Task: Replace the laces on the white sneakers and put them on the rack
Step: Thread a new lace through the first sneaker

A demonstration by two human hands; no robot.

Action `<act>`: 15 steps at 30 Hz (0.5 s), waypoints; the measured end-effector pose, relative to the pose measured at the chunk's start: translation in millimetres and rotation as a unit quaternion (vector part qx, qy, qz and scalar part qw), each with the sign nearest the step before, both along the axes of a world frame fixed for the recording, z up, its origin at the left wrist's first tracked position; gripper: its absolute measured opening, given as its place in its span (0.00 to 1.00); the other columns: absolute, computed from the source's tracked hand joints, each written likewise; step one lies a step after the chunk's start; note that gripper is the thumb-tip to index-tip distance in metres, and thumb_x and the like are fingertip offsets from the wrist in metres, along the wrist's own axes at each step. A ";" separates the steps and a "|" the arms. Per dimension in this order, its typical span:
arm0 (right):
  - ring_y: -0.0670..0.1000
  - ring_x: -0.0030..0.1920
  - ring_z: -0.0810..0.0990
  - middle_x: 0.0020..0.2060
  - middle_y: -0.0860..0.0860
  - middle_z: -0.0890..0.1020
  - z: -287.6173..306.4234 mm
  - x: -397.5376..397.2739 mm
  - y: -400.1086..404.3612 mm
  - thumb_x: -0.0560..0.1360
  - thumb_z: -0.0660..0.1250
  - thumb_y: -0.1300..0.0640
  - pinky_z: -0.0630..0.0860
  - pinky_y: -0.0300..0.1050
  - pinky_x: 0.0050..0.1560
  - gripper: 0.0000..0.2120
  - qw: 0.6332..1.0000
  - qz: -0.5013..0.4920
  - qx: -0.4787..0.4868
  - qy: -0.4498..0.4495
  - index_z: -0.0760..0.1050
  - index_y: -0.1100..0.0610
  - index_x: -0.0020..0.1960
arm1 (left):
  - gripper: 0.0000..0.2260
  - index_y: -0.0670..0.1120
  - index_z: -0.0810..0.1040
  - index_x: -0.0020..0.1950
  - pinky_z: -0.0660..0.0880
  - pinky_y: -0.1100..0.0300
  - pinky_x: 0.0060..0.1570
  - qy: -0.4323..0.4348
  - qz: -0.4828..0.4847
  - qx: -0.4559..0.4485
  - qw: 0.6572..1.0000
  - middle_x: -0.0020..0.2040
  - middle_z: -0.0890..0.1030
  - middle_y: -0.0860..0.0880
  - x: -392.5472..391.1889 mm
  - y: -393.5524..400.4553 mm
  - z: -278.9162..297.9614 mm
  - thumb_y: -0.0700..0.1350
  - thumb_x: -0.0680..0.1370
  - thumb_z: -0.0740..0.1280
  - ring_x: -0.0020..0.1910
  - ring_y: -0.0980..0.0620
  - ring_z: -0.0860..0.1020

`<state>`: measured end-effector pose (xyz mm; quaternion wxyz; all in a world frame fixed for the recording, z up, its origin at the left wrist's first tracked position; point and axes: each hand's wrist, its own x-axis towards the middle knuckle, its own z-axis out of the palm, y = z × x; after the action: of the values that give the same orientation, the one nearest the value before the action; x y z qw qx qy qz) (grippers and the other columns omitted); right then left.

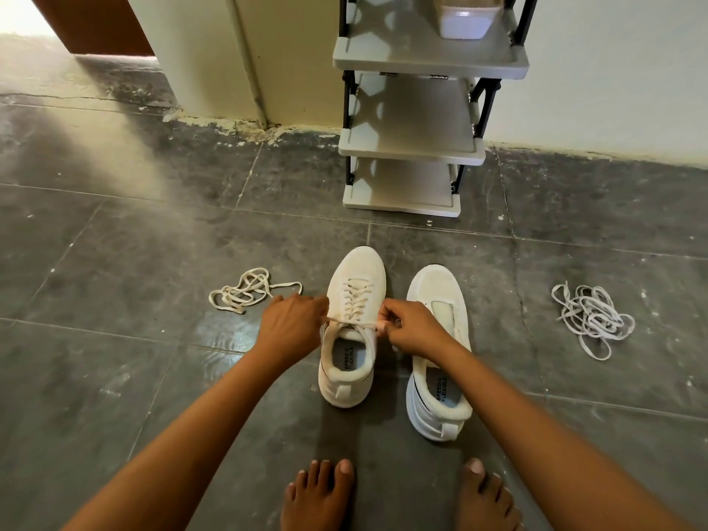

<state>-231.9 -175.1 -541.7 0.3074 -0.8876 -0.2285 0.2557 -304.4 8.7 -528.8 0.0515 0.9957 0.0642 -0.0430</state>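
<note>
Two white sneakers stand side by side on the grey floor, toes pointing away from me. The left sneaker [354,285] is laced with a cream lace [354,300]. My left hand [293,323] pinches one end of that lace at the shoe's left side. My right hand [412,327] pinches the other end on the right, and the lace is pulled taut across the shoe's tongue. The right sneaker [436,293] has no lace; my right hand and forearm cover part of its middle.
A loose cream lace [245,291] lies on the floor to the left. A tangled white pile of laces [592,318] lies to the right. A grey tiered shoe rack [406,151] stands against the wall ahead, a white container [467,17] on an upper shelf. My bare feet [322,496] are below.
</note>
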 end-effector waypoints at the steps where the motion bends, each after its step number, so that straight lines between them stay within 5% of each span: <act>1: 0.54 0.42 0.77 0.44 0.56 0.81 0.5 0.3 -0.8 0.74 0.63 0.63 0.75 0.49 0.48 0.02 1.000 0.008 -0.003 0.001 0.73 0.58 0.45 | 0.04 0.51 0.71 0.46 0.67 0.57 0.45 0.010 0.003 0.005 1.000 0.44 0.79 0.49 -2.9 3.9 -2.2 0.44 0.78 0.58 0.46 0.46 0.77; 4: 0.52 0.42 0.76 0.43 0.54 0.80 1.6 0.6 -1.0 0.75 0.63 0.61 0.74 0.47 0.48 0.01 0.999 0.026 -0.017 0.010 0.73 0.57 0.45 | 0.04 0.51 0.72 0.45 0.69 0.56 0.48 0.049 0.016 -0.033 0.998 0.44 0.80 0.50 -4.2 11.9 -7.8 0.44 0.78 0.60 0.45 0.47 0.77; 6: 0.51 0.41 0.74 0.38 0.53 0.77 7.1 1.1 -0.6 0.76 0.62 0.60 0.72 0.44 0.45 0.06 0.998 0.009 -0.003 0.069 0.73 0.57 0.41 | 0.04 0.47 0.75 0.45 0.68 0.56 0.44 0.081 0.051 -0.170 0.981 0.43 0.78 0.48 -0.3 11.5 -4.8 0.43 0.78 0.61 0.45 0.46 0.76; 9: 0.53 0.46 0.75 0.41 0.60 0.77 19.3 2.0 1.9 0.78 0.59 0.60 0.69 0.43 0.47 0.11 0.970 -0.079 0.113 0.201 0.75 0.64 0.41 | 0.07 0.42 0.74 0.42 0.68 0.57 0.45 0.099 0.192 -0.491 0.844 0.42 0.74 0.47 6.7 -0.8 10.1 0.40 0.78 0.58 0.43 0.50 0.71; 12: 0.56 0.58 0.77 0.54 0.59 0.80 20.8 -4.1 10.2 0.80 0.56 0.57 0.71 0.41 0.54 0.16 0.937 -0.112 0.194 0.268 0.77 0.66 0.55 | 0.10 0.42 0.72 0.38 0.68 0.59 0.50 0.046 0.295 -0.634 0.714 0.40 0.74 0.46 13.6 -11.4 17.4 0.39 0.78 0.55 0.42 0.51 0.70; 15: 0.55 0.54 0.79 0.48 0.56 0.82 17.5 -9.1 18.7 0.82 0.52 0.56 0.72 0.47 0.62 0.17 0.889 -0.124 0.292 0.330 0.78 0.59 0.47 | 0.11 0.41 0.73 0.40 0.70 0.57 0.52 0.007 0.317 -0.732 0.603 0.41 0.79 0.44 17.9 -11.9 20.7 0.39 0.80 0.54 0.43 0.49 0.74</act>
<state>-241.0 -156.4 -524.1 0.6394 -0.6434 -0.0665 0.4157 -286.5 -3.2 -508.1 0.7731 0.5423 0.3229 -0.0634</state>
